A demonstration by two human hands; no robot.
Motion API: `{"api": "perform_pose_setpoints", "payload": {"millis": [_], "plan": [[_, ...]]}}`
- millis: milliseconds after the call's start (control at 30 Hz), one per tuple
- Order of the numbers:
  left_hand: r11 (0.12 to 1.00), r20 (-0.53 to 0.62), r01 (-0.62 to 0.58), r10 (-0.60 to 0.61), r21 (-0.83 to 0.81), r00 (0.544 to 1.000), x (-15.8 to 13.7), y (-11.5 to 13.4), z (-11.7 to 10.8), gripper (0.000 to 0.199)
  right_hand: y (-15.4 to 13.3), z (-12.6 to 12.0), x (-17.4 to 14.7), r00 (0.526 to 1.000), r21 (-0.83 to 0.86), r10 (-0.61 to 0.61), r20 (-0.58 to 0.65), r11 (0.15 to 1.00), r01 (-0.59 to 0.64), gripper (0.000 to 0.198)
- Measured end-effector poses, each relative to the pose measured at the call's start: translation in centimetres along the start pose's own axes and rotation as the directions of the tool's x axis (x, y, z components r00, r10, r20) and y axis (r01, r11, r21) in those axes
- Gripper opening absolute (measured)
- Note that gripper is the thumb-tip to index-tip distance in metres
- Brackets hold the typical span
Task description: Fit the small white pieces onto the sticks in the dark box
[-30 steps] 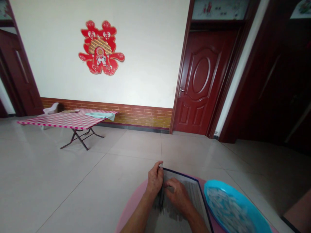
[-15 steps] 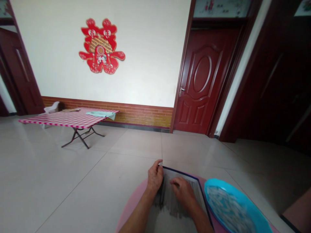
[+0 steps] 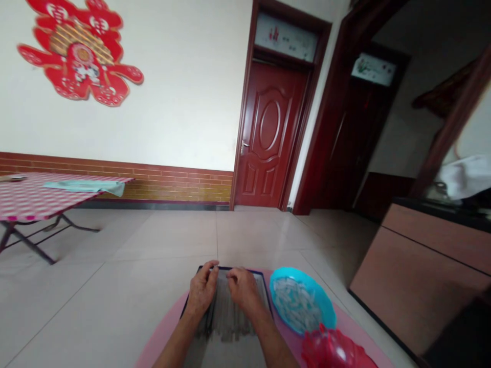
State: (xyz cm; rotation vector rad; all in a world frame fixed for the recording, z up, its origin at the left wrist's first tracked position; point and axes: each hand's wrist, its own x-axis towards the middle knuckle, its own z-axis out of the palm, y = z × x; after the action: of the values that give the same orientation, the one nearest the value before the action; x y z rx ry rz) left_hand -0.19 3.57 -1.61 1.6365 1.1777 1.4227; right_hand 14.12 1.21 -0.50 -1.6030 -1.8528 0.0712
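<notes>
Left hand (image 3: 202,290) at tray's (image 3: 267,294) far-left corner, right hand (image 3: 243,289) above grey strips (image 3: 226,322), fingers curled; cannot tell what either grips. Tray lies by table's (image 3: 163,327) far edge. Step looks like lining up strips; next move calls for light fingertip placing.

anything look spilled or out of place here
Nothing looks spilled: the pale pieces sit inside the blue basin. Slightly untidy are the light green cloth, its end hanging over the edge of the checkered table, and the thin strips in the tray, whose near ends look uneven.
</notes>
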Motion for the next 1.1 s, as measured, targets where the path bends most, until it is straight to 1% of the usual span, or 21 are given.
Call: {"api": "perform_pose_setpoints", "payload": {"millis": [100,167,233,300,400,467,567,700,867,967,1100], "plan": [[1.0,0.01,0.009,-0.009,-0.005,1.0,-0.1,0.1,0.0,0.045,1.4,-2.5,1.2,1.0,-0.049,0.02,0.014,0.999,-0.019,0.024],[1.0,0.02,0.019,-0.018,-0.004,1.0,-0.2,0.2,0.1,0.047,3.3,-4.9,1.7,0.999,-0.095,0.044,0.02,0.995,-0.042,0.024],[1.0,0.029,0.02,-0.02,0.001,0.999,-0.2,0.1,0.3,0.049,6.0,-7.4,1.6,0.996,-0.154,0.082,0.027,0.985,-0.077,0.025],[1.0,0.033,0.015,-0.015,0.006,0.999,-0.2,0.0,0.3,0.051,9.1,-9.5,0.8,0.991,-0.217,0.132,0.037,0.969,-0.121,0.025],[1.0,0.026,0.009,-0.01,0.015,1.0,-0.2,-0.3,0.4,0.052,13.1,-11.2,-1.2,0.982,-0.284,0.181,0.061,0.946,-0.157,0.029],[1.0,0.026,0.003,-0.004,0.024,1.0,-0.1,-0.4,0.4,0.052,14.8,-11.3,-2.6,0.978,-0.295,0.184,0.096,0.944,-0.148,0.032],[0.999,0.043,-0.008,0.006,0.048,0.999,-0.1,-0.5,0.3,0.049,15.8,-10.5,-3.9,0.975,-0.285,0.158,0.154,0.952,-0.11,0.037],[0.997,0.044,-0.012,0.008,0.08,0.999,-0.2,-0.5,0.3,0.047,15.3,-9.3,-4.1,0.967,-0.346,0.161,0.196,0.934,-0.085,0.04],[0.995,0.042,-0.039,0.036,0.089,0.998,-0.2,-0.5,0.1,0.044,14.2,-8.5,-3.6,0.954,-0.476,0.208,0.214,0.875,-0.083,0.033],[0.994,0.058,-0.032,0.026,0.1,0.998,-0.2,-0.5,0.2,0.045,14.1,-8.3,-3.6,0.957,-0.492,0.211,0.198,0.866,-0.089,0.028],[0.996,0.05,-0.023,0.019,0.082,0.999,-0.3,-0.4,0.2,0.046,14.4,-8.0,-3.9,0.961,-0.495,0.215,0.176,0.863,-0.103,0.028]]}}
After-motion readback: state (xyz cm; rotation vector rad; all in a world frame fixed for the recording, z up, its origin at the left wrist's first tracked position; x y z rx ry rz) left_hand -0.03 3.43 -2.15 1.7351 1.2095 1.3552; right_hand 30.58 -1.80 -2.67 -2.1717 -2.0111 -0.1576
